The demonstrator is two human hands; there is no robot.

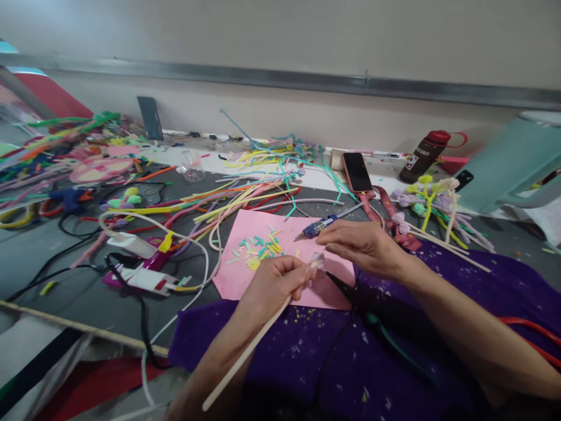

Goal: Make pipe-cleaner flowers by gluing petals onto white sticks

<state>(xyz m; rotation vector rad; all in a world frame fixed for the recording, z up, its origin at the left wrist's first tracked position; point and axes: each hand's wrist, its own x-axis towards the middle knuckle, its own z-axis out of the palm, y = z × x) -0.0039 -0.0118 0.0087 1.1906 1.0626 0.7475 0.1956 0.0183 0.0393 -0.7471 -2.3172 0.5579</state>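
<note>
A sheet (230,280) on the bench (70,301) carries clippings (263,244), with a pen (316,226) to their right, across its far edge. Left of the sheet lies a power strip (158,258); behind it, stems (252,196). Behind and right are a phone (357,172), then a bottle (423,158), then a jug (499,164).

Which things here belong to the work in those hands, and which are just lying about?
Likely part of the work:
- pale stem, gripped by the left hand
- pale frilly piece at its end
- pink sheet under the hands
- small cut pieces on that sheet

Apparently just lying about:
- red-cased phone
- dark bottle
- teal pitcher
</note>
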